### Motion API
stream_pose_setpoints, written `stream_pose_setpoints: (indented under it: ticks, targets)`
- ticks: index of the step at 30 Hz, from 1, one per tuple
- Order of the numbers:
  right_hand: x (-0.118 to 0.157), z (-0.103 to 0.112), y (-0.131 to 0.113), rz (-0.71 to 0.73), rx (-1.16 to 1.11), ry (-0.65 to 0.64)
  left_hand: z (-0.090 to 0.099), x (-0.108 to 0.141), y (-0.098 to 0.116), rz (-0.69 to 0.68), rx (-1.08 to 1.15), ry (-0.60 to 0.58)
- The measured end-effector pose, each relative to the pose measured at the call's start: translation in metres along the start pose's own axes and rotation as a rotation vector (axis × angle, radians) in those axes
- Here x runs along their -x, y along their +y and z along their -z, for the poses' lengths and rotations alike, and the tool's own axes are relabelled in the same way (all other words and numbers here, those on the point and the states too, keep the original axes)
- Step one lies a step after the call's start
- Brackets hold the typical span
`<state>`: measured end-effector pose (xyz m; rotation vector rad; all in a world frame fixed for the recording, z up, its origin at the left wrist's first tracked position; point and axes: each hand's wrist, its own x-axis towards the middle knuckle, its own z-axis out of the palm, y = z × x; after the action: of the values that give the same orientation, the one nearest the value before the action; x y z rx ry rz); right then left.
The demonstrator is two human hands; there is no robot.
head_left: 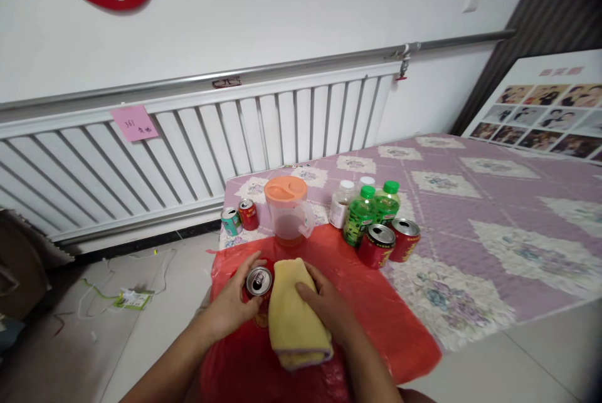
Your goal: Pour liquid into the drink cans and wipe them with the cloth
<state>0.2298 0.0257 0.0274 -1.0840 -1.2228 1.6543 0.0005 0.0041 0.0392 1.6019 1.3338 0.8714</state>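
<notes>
My left hand (232, 296) curls around an opened red drink can (259, 281), thumb on the near side and fingers on the far side. The can stands upright over the red plastic sheet (376, 321). In my right hand (324, 299) is a folded yellow cloth (295, 312) with a purple edge, close beside the can. Just beyond my hands stands a clear pitcher (288, 227) with an orange lid (285, 188). The cloth hides part of the can's right side.
Left of the pitcher stand a small teal can (231, 221) and a small red can (248, 215). To the right are green bottles (360, 218), a white-capped bottle (339, 205) and two larger red cans (377, 246). A floral tablecloth (451, 234) lies underneath; a radiator (263, 124) runs behind.
</notes>
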Motion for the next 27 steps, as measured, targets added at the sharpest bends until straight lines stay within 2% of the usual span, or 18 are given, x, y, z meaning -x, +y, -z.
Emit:
stream_pose_setpoints:
  ticks: [6, 8, 11, 15, 21, 24, 27]
  targets:
    - [0.000, 0.002, 0.005, -0.011, -0.031, -0.041, -0.012, 0.000, -0.016, -0.008, -0.144, 0.334]
    - [0.000, 0.003, 0.007, -0.014, -0.036, -0.060, -0.013, 0.000, -0.019, -0.014, -0.183, 0.374]
    - [-0.001, 0.004, 0.008, -0.020, -0.028, -0.086, -0.012, 0.001, -0.019, -0.051, -0.185, 0.334]
    - [0.000, 0.004, 0.006, -0.014, -0.013, -0.078, -0.006, 0.001, -0.011, -0.069, -0.175, 0.219]
    - [-0.002, 0.004, 0.005, 0.016, -0.001, 0.028, 0.003, 0.003, -0.001, -0.061, -0.071, 0.041]
    - [-0.003, 0.003, 0.005, 0.021, -0.055, 0.029, 0.001, 0.004, -0.005, -0.024, -0.031, 0.041]
    - [-0.004, 0.004, 0.007, 0.026, -0.052, 0.013, -0.005, 0.003, -0.012, -0.022, -0.069, 0.138]
